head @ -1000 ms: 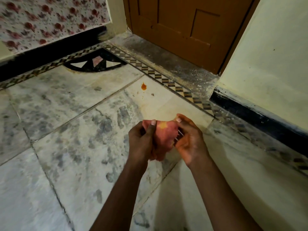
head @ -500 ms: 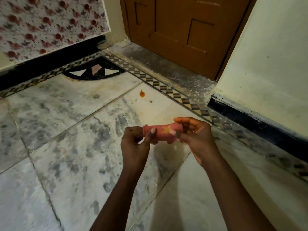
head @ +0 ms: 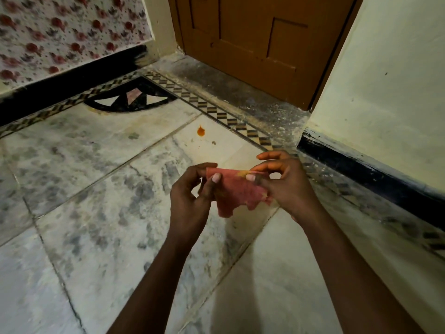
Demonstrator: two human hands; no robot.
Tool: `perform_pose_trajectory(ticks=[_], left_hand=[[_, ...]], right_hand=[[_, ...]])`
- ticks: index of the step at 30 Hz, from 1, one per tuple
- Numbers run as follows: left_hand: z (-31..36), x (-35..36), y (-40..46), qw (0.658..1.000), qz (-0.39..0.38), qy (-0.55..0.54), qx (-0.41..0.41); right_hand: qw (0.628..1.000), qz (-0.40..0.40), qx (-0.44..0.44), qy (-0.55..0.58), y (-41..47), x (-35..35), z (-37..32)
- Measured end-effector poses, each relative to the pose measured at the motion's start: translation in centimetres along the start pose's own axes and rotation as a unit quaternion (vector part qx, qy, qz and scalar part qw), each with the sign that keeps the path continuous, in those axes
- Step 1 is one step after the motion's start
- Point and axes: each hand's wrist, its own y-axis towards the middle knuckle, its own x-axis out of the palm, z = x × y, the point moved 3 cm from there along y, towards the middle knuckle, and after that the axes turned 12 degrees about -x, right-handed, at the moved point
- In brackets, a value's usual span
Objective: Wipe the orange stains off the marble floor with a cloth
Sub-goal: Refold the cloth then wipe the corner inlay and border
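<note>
Hands [head: 192,194] [head: 284,184] pinching cloth [head: 237,194] aloft

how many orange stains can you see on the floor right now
1. The orange stain sits on a pale marble tile ahead of the hands, near the checkered border strip. A few tiny specks lie beside it; the cloth and hands may hide others.

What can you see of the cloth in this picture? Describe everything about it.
The cloth is a small, thin, pinkish-red rag, soft and limp, with a ragged lower edge and yellowish-orange marks near its top edge. It is held in the air above the marble floor, spread out between both hands: the left hand pinches its left top corner, the right hand its right. Its lower part hangs loose. It touches nothing else.
</note>
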Motion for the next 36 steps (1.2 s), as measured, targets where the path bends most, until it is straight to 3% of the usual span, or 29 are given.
perform_pose_trajectory(ticks=[8,12,15,27,31,36], left_hand=[[-0.2,1.1,0.1,0.998,-0.060,0.009,0.011],[-1.1,1.6,0.5,0.999,-0.030,-0.008,-0.026],[-0.7,1.8,0.5,1.000,0.002,0.028,-0.010],[1.0,2.6,0.7,0.999,-0.049,-0.011,-0.007],[0.2,2.6,0.7,0.994,-0.097,-0.005,-0.041],[-0.8,3.1,2.8,0.996,-0.062,0.042,-0.038]], right_hand=[[1.000,-0.011,-0.016,0.016,0.7,0.0,0.6],[1.000,-0.011,-0.022,-0.001,1.0,-0.2,0.7],[1.000,-0.008,-0.014,-0.011,1.1,-0.5,0.8],[1.000,0.010,-0.011,0.002,1.5,-1.1,0.9],[0.998,-0.004,0.050,0.032,1.4,-0.9,2.5],[1.000,-0.022,0.019,-0.008,3.1,-0.6,3.2]])
